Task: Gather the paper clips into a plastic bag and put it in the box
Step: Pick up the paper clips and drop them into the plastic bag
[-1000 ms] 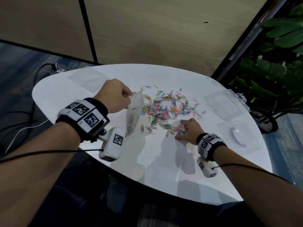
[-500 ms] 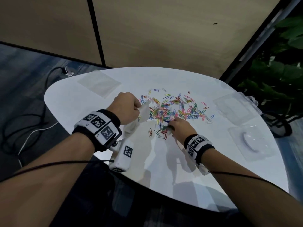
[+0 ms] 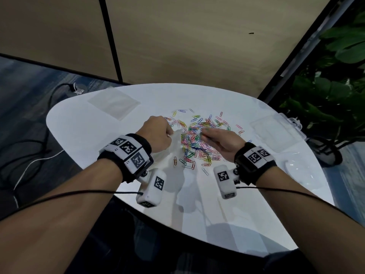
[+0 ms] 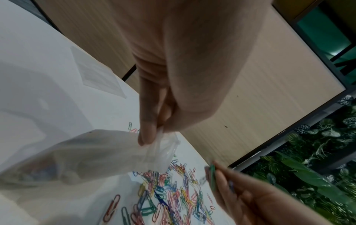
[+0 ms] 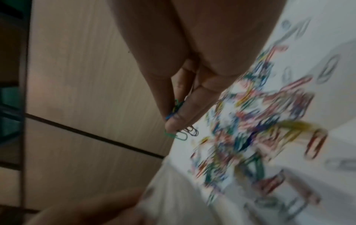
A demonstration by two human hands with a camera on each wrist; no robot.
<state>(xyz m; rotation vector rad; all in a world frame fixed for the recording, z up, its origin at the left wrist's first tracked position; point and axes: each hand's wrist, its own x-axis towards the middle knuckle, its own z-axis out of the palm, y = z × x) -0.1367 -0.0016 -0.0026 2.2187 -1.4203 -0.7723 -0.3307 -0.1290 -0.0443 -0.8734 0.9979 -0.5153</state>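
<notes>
Right hand [image 3: 223, 143] now lifted off the table [image 3: 83, 135] — fingers pinching a few paper clips [image 5: 176, 106]; left hand [image 3: 156, 135] still pinching the plastic bag [image 4: 108, 153] rim.

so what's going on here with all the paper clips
A person is bagging coloured paper clips at a white table. The left hand pinches the mouth of a clear plastic bag, which already seems to hold some clips. The right hand pinches a few clips, lifted beside the bag. Most of the paper clips are still scattered on the table. A clear plastic box sits at the right, with no bag in it yet.
</notes>
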